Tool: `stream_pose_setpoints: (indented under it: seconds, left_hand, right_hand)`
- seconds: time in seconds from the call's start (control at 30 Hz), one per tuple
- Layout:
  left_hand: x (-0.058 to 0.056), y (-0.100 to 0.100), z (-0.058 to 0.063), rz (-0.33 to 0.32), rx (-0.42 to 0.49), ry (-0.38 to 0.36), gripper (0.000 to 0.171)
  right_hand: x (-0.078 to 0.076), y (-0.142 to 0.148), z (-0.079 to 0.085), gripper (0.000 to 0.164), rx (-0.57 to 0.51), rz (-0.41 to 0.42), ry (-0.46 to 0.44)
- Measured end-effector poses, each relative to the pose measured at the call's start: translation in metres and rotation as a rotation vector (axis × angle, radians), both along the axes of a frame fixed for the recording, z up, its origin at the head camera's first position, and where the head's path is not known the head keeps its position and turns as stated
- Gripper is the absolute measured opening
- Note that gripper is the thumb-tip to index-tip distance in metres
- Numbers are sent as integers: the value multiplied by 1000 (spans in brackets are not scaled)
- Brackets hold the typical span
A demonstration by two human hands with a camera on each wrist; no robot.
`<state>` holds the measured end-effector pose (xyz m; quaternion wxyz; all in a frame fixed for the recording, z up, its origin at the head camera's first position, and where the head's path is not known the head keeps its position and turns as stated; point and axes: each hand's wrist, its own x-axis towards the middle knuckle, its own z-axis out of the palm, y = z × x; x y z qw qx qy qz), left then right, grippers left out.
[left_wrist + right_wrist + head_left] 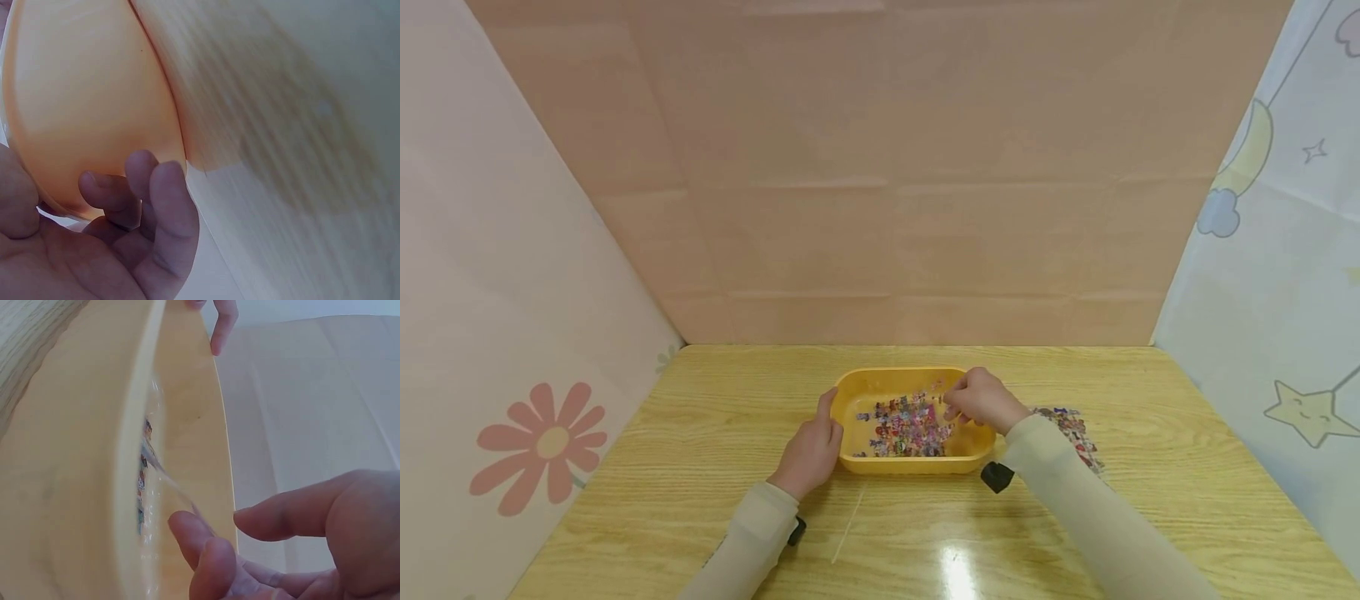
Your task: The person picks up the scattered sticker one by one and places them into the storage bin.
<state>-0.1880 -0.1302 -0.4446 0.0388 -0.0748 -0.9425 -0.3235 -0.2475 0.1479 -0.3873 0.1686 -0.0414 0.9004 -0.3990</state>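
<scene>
A yellow plastic tray (917, 466) stands on the table, with many small colourful sticker-like pieces (906, 433) heaped over its floor. My left hand (808, 457) grips the tray's left end, thumb along the rim and curled fingers (172, 212) low against the outer wall. Over the right end of the tray, my right hand (985, 400) pinches a thin clear sticker (172, 481), seen nearly edge-on in the right wrist view. The tray's near wall hides most of the heap there.
To the right of the tray lies another spread of colourful pieces (1078, 437), partly covered by my right sleeve (1067, 492). The wooden table (737, 400) ends at a brown paper backdrop (895, 250), with pale patterned sheets on both sides.
</scene>
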Motion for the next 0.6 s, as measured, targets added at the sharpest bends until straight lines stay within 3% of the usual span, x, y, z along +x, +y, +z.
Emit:
stream_pose_setpoints:
  seconds: [0.6]
  left_hand:
    - [0, 0, -2, -7, 12, 12, 51]
  right_hand:
    - [3, -2, 3, 33, 36, 10, 18]
